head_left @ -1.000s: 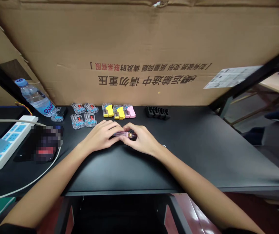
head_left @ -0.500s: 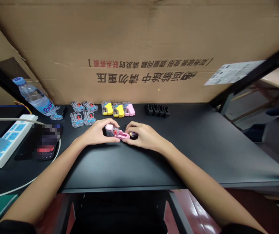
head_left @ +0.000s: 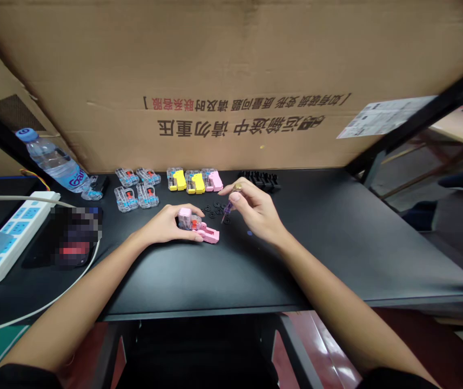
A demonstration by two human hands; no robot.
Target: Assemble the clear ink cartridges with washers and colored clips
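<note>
My left hand (head_left: 164, 224) is closed around a pink-and-clear toy water pistol (head_left: 209, 234), low over the black table. Its pink handle part points right and a red piece shows in the clear body. In my right hand (head_left: 259, 212) is a small screwdriver (head_left: 228, 208) with a purple see-through handle, gripped near its top. The blade slants down to the left, among several small black rings (head_left: 212, 215) lying between the two hands. Fingers partly cover the rings and the toy's left end.
Behind my hands lie clear toy bodies (head_left: 126, 199), yellow-handled toys (head_left: 195, 183), a pink-handled toy (head_left: 213, 180) and a row of black parts (head_left: 270, 181). At left are a water bottle (head_left: 55, 161), a power strip (head_left: 16, 237) and a phone. Cardboard (head_left: 231, 65) walls the back.
My right hand has moved right and up, away from the toy, with the screwdriver now tip down. The black rings have come into view. My left hand keeps the toy, shifted slightly.
</note>
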